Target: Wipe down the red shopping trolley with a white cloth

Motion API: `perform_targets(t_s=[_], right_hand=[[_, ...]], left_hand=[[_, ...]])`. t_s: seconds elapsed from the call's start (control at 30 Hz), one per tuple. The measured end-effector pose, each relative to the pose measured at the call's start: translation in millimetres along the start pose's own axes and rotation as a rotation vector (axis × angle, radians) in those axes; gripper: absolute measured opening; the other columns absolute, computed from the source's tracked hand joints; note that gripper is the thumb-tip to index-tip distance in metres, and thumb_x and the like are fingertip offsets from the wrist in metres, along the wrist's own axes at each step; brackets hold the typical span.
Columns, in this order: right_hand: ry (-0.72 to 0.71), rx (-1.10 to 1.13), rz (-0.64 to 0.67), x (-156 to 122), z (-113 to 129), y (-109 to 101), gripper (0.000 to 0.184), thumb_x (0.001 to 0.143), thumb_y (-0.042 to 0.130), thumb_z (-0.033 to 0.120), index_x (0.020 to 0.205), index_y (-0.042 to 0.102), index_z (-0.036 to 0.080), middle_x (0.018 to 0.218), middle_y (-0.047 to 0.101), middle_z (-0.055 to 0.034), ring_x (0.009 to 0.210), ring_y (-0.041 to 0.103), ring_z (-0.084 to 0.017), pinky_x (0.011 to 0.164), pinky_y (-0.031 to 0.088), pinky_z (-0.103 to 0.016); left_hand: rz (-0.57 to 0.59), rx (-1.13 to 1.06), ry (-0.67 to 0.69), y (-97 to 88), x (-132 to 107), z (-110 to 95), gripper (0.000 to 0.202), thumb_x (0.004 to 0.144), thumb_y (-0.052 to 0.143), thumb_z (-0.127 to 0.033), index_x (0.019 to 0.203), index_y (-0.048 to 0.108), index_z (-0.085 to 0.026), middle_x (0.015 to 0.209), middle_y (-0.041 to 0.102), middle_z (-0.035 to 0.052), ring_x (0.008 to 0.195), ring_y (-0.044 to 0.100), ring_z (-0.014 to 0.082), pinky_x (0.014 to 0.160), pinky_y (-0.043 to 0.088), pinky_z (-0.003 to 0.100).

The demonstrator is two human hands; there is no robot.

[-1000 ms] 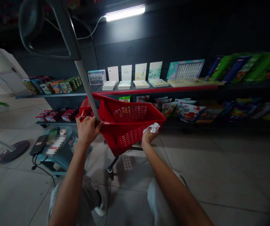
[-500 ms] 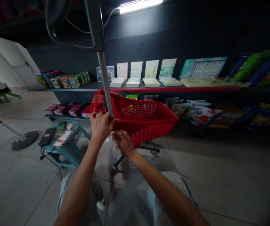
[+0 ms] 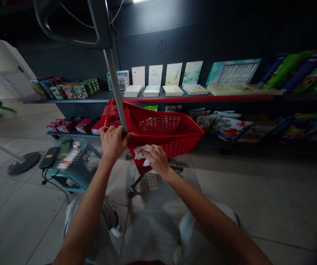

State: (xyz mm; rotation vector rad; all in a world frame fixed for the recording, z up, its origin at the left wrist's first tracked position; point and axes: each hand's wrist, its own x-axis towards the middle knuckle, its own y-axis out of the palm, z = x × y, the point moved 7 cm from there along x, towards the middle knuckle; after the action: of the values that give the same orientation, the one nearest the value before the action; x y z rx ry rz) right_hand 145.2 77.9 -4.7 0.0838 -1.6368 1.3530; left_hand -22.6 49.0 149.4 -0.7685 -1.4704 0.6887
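Seen from the person's own head, two bare forearms reach up from the bottom of the frame toward a red plastic shopping cart basket (image 3: 158, 125) at the centre. The basket sits on a low wheeled frame with a small caster (image 3: 131, 191) near the middle of the picture, standing on pale floor tiles (image 3: 23, 224). The left hand (image 3: 113, 143) is clenched around the basket's near rim, right where a thin metal pole (image 3: 114, 81) rises toward the upper left of the frame and ends in a dark looped frame (image 3: 70, 22). The right hand (image 3: 157, 160) lies flat and pressing on the basket's outer wall, with a crumpled white wipe (image 3: 139, 152) beneath its fingers; whether it is cloth or paper is hard to tell.

Left of the cart stands a teal plastic stool (image 3: 64, 180) carrying a phone (image 3: 48, 157), with a black cable (image 3: 53, 186) trailing down toward the floor. Behind the basket runs a dark shelf (image 3: 147, 98) with a red edge, displaying pale cards (image 3: 175, 73), and colourful packets (image 3: 230, 129) fill the level below.

The main risk seems to be the casters: if the left hand's grip loosens, pressure from the right hand could roll the cart. It could then bump the stool, snag the cable, or knock the phone off.
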Motion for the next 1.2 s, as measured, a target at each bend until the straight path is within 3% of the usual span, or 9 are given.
perform_targets(t_s=[0.1,0.3,0.47,0.67,0.8,0.93,1.2], right_hand=[[0.094,0.06,-0.027,8,-12,-10,0.035,0.106,0.048,0.02,0.129,0.073,0.03,0.137,0.064,-0.0072,0.126,0.055,-0.027,0.11,0.046,-0.042],[0.079,0.068,0.055,0,-6,14,0.028,0.103,0.052,0.018,0.116,0.076,0.024,0.132,0.066,-0.0103,0.121,0.059,-0.026,0.106,0.052,-0.04],[0.087,0.111,0.051,-9,-5,17,0.032,0.103,0.05,0.016,0.122,0.074,0.025,0.134,0.065,-0.0104,0.123,0.062,-0.025,0.107,0.053,-0.038],[0.156,0.28,0.085,-23,-6,29,0.044,0.105,0.045,0.019,0.145,0.06,0.026,0.148,0.056,-0.0113,0.138,0.053,-0.023,0.115,0.048,-0.041],[0.151,0.3,0.129,-21,-14,25,0.039,0.106,0.044,0.023,0.138,0.066,0.023,0.144,0.057,-0.0144,0.133,0.055,-0.026,0.112,0.049,-0.043],[0.179,0.237,0.103,-17,-45,0,0.037,0.103,0.046,0.017,0.128,0.074,0.022,0.135,0.06,-0.0142,0.126,0.057,-0.027,0.109,0.05,-0.04],[0.451,0.106,-0.127,-43,-155,-56,0.042,0.085,0.061,0.014,0.125,0.074,0.021,0.125,0.06,-0.0121,0.118,0.058,-0.027,0.107,0.05,-0.04]], left_hand=[[-0.025,-0.003,-0.01,1.7,0,-1,0.028,0.1,0.053,-0.047,0.091,0.065,-0.023,0.089,0.073,0.0088,0.099,0.062,0.0297,0.107,0.03,0.049],[-0.206,-0.061,-0.038,7.8,-1,4,0.031,0.095,0.057,-0.051,0.077,0.059,-0.025,0.077,0.068,0.0063,0.09,0.059,0.029,0.105,0.032,0.051],[-0.353,-0.098,-0.103,13.0,-3,11,0.029,0.088,0.063,-0.046,0.069,0.054,-0.026,0.069,0.064,0.0052,0.085,0.057,0.0286,0.104,0.032,0.052],[-0.379,-0.102,-0.129,17.5,-1,15,0.026,0.086,0.064,-0.044,0.07,0.054,-0.026,0.072,0.065,0.0053,0.089,0.057,0.0291,0.106,0.031,0.052],[-0.372,-0.075,-0.1,18.9,0,17,0.028,0.089,0.063,-0.045,0.071,0.054,-0.026,0.074,0.065,0.0052,0.088,0.058,0.0287,0.104,0.031,0.051],[-0.378,-0.038,-0.054,18.0,2,17,0.029,0.09,0.062,-0.046,0.072,0.054,-0.025,0.072,0.064,0.0051,0.086,0.057,0.0286,0.101,0.033,0.05],[-0.351,-0.107,-0.054,20.4,6,19,0.028,0.088,0.063,-0.046,0.071,0.054,-0.026,0.071,0.063,0.0052,0.088,0.056,0.0293,0.102,0.031,0.051]])
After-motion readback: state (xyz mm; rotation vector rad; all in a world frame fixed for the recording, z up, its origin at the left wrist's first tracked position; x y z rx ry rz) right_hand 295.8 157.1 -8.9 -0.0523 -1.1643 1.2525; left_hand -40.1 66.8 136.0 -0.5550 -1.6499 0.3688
